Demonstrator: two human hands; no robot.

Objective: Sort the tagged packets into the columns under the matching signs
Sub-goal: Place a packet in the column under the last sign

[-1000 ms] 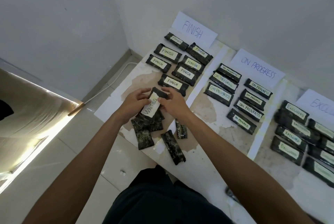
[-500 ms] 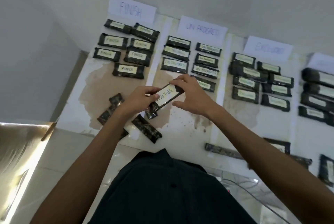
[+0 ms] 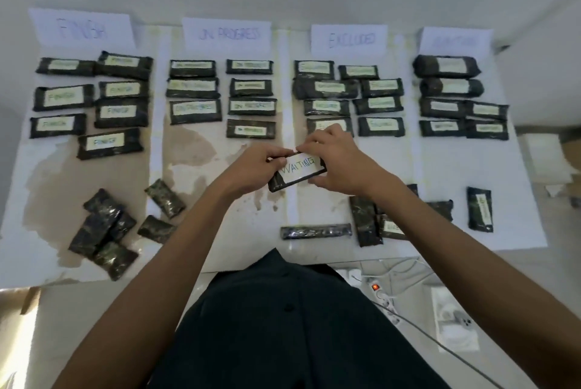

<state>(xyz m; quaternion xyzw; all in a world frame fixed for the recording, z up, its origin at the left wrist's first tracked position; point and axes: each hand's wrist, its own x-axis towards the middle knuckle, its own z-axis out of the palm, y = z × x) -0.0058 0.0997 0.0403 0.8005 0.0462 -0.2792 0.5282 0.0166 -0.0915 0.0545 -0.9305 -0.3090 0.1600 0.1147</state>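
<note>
The WAITING packet [image 3: 297, 170] is held off the table [image 3: 201, 162] by both hands, tag up and readable. It now hangs over the white strip between the ON PROGRESS column and the EXCLUDED column. Half a second ago it was above the near end of the ON PROGRESS column, so it has travelled one column to the right. Its tag lies closer to level than before.

The left hand [image 3: 257, 165] has its fingers clamped on the packet's left end. The right hand [image 3: 339, 162] pinches the right end, fingertips on the far edge and thumb under the near edge. The grip matches the earlier one.

The view has swung right too. All four signs now show: FINISH [image 3: 83, 28], ON PROGRESS [image 3: 227, 34], EXCLUDED [image 3: 349, 39], and a fourth sign [image 3: 454, 41] too blurred to read. The packets under the fourth sign [image 3: 446, 66] are now fully in view.

The loose pile of face-down packets [image 3: 100, 228] lies at the near left where it was. A long packet [image 3: 316, 231] and a few more packets [image 3: 366, 222] lie near the table's front edge, partly under the right forearm. The sorted rows look unchanged.
</note>
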